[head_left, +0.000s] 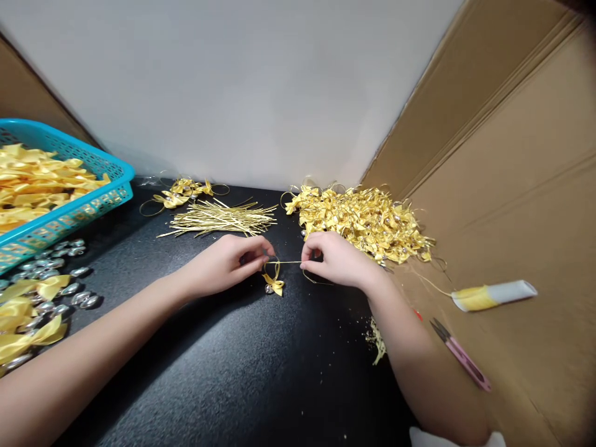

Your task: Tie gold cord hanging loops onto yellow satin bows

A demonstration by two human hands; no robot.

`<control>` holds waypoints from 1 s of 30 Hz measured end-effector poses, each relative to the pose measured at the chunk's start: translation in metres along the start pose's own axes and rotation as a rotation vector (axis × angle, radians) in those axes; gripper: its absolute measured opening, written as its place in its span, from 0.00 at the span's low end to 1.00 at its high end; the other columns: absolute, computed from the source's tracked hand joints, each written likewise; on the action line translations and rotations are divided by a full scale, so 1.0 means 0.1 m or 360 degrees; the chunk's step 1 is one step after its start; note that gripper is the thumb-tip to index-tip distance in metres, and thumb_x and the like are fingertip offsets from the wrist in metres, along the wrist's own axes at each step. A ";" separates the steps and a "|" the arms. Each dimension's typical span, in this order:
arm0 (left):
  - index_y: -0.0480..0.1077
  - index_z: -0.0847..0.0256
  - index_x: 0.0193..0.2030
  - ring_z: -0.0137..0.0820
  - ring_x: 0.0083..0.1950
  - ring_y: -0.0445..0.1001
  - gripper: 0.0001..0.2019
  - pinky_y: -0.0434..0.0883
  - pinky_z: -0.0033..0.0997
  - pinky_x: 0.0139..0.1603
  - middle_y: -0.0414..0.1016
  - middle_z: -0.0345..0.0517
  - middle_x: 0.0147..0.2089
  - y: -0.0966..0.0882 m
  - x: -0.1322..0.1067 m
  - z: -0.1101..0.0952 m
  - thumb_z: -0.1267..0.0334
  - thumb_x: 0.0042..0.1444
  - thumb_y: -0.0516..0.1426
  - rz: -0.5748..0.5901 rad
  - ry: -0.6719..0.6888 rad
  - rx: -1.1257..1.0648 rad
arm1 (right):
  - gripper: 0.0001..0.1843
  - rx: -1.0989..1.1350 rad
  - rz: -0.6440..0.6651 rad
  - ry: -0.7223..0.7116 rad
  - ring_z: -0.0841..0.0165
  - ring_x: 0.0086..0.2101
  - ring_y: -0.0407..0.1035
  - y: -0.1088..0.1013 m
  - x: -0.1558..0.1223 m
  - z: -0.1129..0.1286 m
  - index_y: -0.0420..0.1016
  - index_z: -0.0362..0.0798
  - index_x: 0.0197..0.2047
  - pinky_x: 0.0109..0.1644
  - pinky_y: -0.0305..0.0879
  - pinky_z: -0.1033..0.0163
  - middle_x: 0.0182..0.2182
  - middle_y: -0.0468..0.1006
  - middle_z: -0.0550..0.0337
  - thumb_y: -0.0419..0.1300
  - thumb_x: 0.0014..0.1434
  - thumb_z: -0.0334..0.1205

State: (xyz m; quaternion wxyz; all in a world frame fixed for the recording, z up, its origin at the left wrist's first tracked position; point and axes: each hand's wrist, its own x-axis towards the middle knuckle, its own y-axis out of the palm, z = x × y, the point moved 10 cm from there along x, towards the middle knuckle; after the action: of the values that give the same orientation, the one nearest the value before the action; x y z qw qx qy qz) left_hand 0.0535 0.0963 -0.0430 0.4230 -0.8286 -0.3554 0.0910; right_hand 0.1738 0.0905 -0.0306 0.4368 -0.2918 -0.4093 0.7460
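Through the head camera I take the loose bundle of thin gold strips (221,217) as my landmark. Nearer to me than the bundle, and to its right, is a thin gold cord (289,262) with a small yellow satin ribbon bow (275,284) and a shiny silver bead (269,289). My left hand (233,257) pinches the cord between thumb and fingers beside its round loop; my right hand (333,257) pinches it farther right of the bundle.

For this pull I would draw evenly from both sides, grip close to the loop so that it holds its size, and let the bow hang free so that it doesn't twist or crease.

The stretch of cord between my hands has its long axis straight and nearly level, running side to side. A loose end curves away to the right below my right hand. The loop drops beneath my left fingertips, with the bow at its bottom, one ribbon tail pointing down and rightward. I cannot tell whether the bow touches the black desk (223,372).
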 end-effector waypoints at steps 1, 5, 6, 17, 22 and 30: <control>0.71 0.61 0.40 0.25 0.25 0.69 0.09 0.64 0.23 0.28 0.75 0.38 0.26 0.00 0.00 0.00 0.62 0.63 0.51 0.0006 0.0000 0.0002 | 0.03 -0.0001 0.0016 0.0024 0.72 0.32 0.66 0.00 -0.01 -0.03 0.77 0.45 0.29 0.39 0.59 0.66 0.30 0.76 0.61 0.64 0.54 0.31; 0.73 0.61 0.39 0.24 0.24 0.69 0.09 0.64 0.22 0.27 0.76 0.38 0.27 0.00 0.00 0.01 0.61 0.62 0.53 0.0030 -0.0015 0.0047 | 0.03 0.0017 0.0124 0.0159 0.73 0.31 0.67 0.02 -0.06 -0.15 0.78 0.45 0.27 0.36 0.60 0.66 0.30 0.77 0.60 0.64 0.52 0.31; 0.73 0.61 0.40 0.24 0.24 0.69 0.09 0.64 0.22 0.27 0.76 0.38 0.27 -0.01 0.00 0.01 0.61 0.62 0.53 0.0036 -0.0015 0.0062 | 0.03 0.0010 0.0153 0.0196 0.73 0.30 0.67 0.03 -0.07 -0.17 0.78 0.45 0.27 0.35 0.60 0.67 0.29 0.77 0.60 0.64 0.52 0.31; 0.74 0.61 0.39 0.23 0.23 0.70 0.07 0.64 0.21 0.26 0.78 0.40 0.29 -0.02 -0.01 -0.02 0.65 0.59 0.55 0.0039 0.0033 0.0084 | 0.04 -0.0077 0.0449 0.0573 0.74 0.25 0.67 0.10 -0.23 -0.36 0.78 0.45 0.24 0.29 0.59 0.67 0.25 0.78 0.61 0.65 0.48 0.29; 0.74 0.61 0.38 0.23 0.24 0.71 0.06 0.65 0.21 0.26 0.78 0.40 0.29 0.01 0.00 -0.01 0.66 0.57 0.56 0.0076 0.0008 0.0042 | 0.05 -0.0151 0.0488 0.0609 0.73 0.25 0.67 0.11 -0.26 -0.37 0.77 0.46 0.23 0.30 0.59 0.66 0.24 0.78 0.62 0.66 0.48 0.29; 0.75 0.61 0.36 0.23 0.24 0.71 0.05 0.65 0.21 0.27 0.78 0.40 0.29 0.05 0.00 -0.02 0.66 0.57 0.57 0.0064 -0.0001 -0.0007 | 0.10 -0.0185 0.0204 0.0381 0.69 0.32 0.70 0.06 -0.12 -0.15 0.79 0.48 0.36 0.36 0.61 0.65 0.34 0.79 0.59 0.69 0.47 0.36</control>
State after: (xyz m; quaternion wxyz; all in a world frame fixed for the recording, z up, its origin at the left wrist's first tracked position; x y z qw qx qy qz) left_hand 0.0566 0.0935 -0.0454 0.4192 -0.8364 -0.3389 0.0989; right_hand 0.1881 0.0832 -0.0424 0.4162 -0.4290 -0.3773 0.7074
